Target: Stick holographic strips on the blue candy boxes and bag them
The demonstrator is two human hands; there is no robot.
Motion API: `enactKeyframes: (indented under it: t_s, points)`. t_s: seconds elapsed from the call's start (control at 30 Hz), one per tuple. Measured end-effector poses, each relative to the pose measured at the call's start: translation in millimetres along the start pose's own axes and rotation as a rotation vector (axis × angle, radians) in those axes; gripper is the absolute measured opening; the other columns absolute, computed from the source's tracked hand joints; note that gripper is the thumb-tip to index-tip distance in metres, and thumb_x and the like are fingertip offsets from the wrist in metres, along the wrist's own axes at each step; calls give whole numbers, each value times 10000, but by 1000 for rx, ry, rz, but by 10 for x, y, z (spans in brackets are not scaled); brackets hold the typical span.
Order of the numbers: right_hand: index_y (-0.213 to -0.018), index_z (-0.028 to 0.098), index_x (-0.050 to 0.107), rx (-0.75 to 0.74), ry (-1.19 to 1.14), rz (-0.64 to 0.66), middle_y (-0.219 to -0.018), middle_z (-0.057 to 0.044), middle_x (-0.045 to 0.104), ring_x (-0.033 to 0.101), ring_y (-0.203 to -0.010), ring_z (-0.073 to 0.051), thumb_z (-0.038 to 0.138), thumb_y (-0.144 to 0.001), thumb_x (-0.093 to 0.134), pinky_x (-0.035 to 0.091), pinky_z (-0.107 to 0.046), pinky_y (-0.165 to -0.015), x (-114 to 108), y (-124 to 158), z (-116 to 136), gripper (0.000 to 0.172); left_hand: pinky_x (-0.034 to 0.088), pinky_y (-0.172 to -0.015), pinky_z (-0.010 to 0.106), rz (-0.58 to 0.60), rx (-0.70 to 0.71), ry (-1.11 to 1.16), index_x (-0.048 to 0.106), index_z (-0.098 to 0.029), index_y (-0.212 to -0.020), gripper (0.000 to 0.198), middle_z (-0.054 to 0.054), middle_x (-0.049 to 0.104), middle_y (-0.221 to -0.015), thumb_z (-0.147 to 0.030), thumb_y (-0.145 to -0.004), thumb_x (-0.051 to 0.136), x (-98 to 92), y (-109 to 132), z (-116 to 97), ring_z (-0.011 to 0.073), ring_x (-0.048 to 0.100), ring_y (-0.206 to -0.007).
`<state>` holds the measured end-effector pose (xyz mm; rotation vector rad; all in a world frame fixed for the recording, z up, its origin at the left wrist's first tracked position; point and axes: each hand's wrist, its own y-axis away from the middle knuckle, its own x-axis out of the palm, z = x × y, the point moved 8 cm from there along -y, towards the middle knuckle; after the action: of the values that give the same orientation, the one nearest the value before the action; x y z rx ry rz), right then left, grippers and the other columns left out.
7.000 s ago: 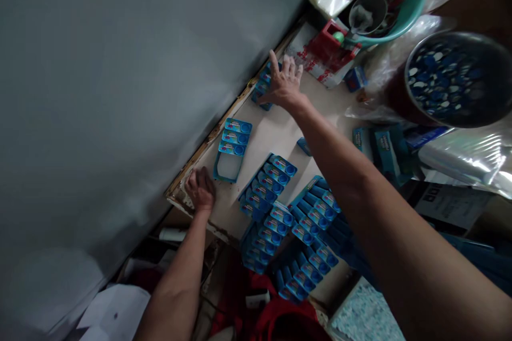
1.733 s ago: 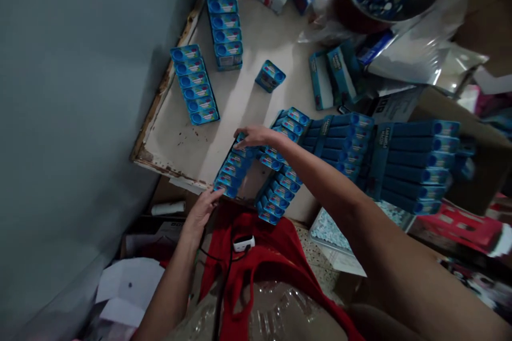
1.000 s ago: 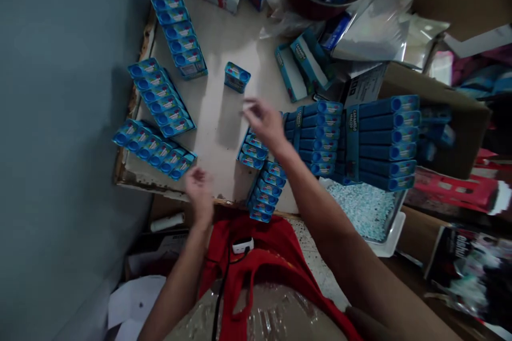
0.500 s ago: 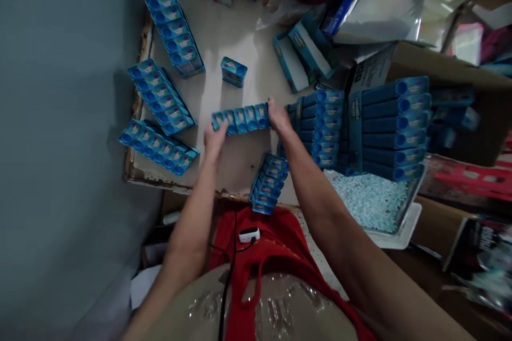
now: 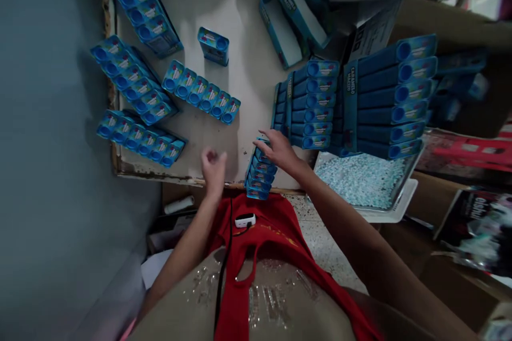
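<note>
Standing on the table is a row of blue small boxes with round blue tops and printed labels; neither hand touches it. My left hand hovers below that row near the table's front edge, slightly blurred, its fingers loosely curled and apart with nothing in them. My right hand reaches over another row of blue boxes at the front edge, thumb and fingers spread, covering its far end. Whether the fingers touch that row I cannot tell. A single blue box stands farther back.
More rows of blue boxes stand at the left by the wall. Banded stacks of blue boxes lie at the right, above a tray of pale blue bits. Open blue cartons and a cardboard box are behind.
Both hands have let go of the row they held, which now stands on the table farther left. My hands have drawn back toward the front edge, the right one over the front row. The view has shifted.
</note>
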<state>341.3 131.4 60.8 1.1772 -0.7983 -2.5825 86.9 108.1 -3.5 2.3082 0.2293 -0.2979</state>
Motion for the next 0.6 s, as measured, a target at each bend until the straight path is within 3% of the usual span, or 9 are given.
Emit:
enactKeyframes:
  t_s: [0.03, 0.07, 0.13, 0.2, 0.27, 0.37, 0.43, 0.5, 0.6]
  points:
    - [-1485, 122, 590, -7, 80, 66, -1454, -203, 647, 574, -1375, -331, 445, -1000, 627, 429, -455, -1183, 63, -33, -1, 584, 477, -1184, 435, 115, -244, 6, 556, -171, -1248, 553, 144, 678, -1276, -257, -799, 865, 40, 197, 356, 238, 662, -1264]
    - [-1532, 120, 542, -16, 145, 154, -1467, -211, 635, 569, -1382, -344, 434, -967, 683, 437, -451, -1172, 146, -84, 6, 662, 497, -1161, 438, 316, -465, 8, 586, -190, -1157, 553, 127, 710, -1207, -255, -724, 924, 141, 412, 651, 248, 684, -1226]
    - [-1570, 147, 503, -30, 245, 349, -1455, -214, 642, 593, -1358, -370, 404, -850, 825, 481, -434, -1112, 307, -191, 13, 830, 566, -1057, 475, 527, -633, -1, 611, -185, -1008, 610, 121, 752, -1044, -207, -547, 1009, 209, 672, 945, 292, 743, -1082]
    - [-1568, 193, 519, -33, 295, 505, -1425, -200, 662, 639, -1303, -382, 315, -700, 939, 525, -400, -1032, 402, -271, -2, 972, 600, -976, 472, 638, -679, 7, 579, -189, -963, 689, 93, 757, -940, -172, -441, 1028, 260, 792, 1071, 292, 767, -952]
    - [-1574, 247, 518, -49, 293, 597, -1413, -166, 675, 674, -1256, -368, 196, -581, 979, 548, -358, -970, 433, -321, -13, 1096, 606, -952, 434, 659, -683, 72, 520, -216, -1008, 755, 54, 752, -936, -195, -442, 1020, 311, 875, 1117, 260, 770, -904]
    - [-1547, 296, 559, -54, 259, 598, -1385, -118, 708, 688, -1247, -363, 47, -479, 955, 552, -339, -955, 400, -385, -19, 1166, 598, -982, 405, 656, -629, 260, 442, -295, -1206, 883, 35, 742, -1152, -221, -517, 989, 430, 1051, 1073, 230, 763, -1015]
    - [-1494, 301, 623, -40, 237, 541, -1367, -105, 726, 671, -1282, -382, 19, -466, 945, 541, -360, -996, 356, -428, -14, 1113, 589, -1007, 401, 644, -595, 349, 361, -365, -1359, 1056, 28, 714, -1259, -200, -518, 977, 521, 1175, 1022, 220, 749, -1078]
    - [-1436, 302, 679, -31, 215, 502, -1357, -96, 737, 658, -1307, -396, 45, -489, 953, 527, -386, -1040, 329, -454, -1, 1019, 593, -996, 399, 600, -583, 367, 299, -375, -1464, 1190, 35, 716, -1221, -194, -498, 971, 574, 1238, 995, 231, 747, -1065]
    - [-1357, 308, 739, -23, 192, 479, -1364, -79, 738, 653, -1322, -383, 100, -561, 953, 512, -394, -1077, 306, -487, 1, 850, 604, -977, 413, 537, -536, 327, 260, -341, -1555, 1169, 66, 718, -1177, -275, -596, 923, 489, 1139, 950, 254, 746, -1064]
